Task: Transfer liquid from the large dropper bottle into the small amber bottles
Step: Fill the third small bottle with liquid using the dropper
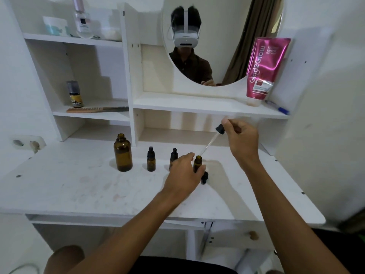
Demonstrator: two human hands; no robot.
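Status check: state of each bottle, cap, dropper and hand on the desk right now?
large amber bottle: upright, uncapped.
left small bottle: upright, dropper cap on.
middle small bottle: upright, capped, partly hidden by left hand.
right small bottle: uncapped, gripped by left hand.
loose cap: lying on desk.
dropper: tilted, pinched by right hand, tip near right small bottle's mouth.

A home dressing corner is showing here. A white vanity counter (79,190) is standing against a pale wall, an oval mirror (223,26) is rising behind it, and open shelves are flanking the mirror. Toiletries are sitting on those shelves: a pink lotion tube (264,68), a comb (96,109), a clear perfume bottle (83,22) and a cream jar (56,26). A brown curtain (254,36) is reflecting in the mirror.
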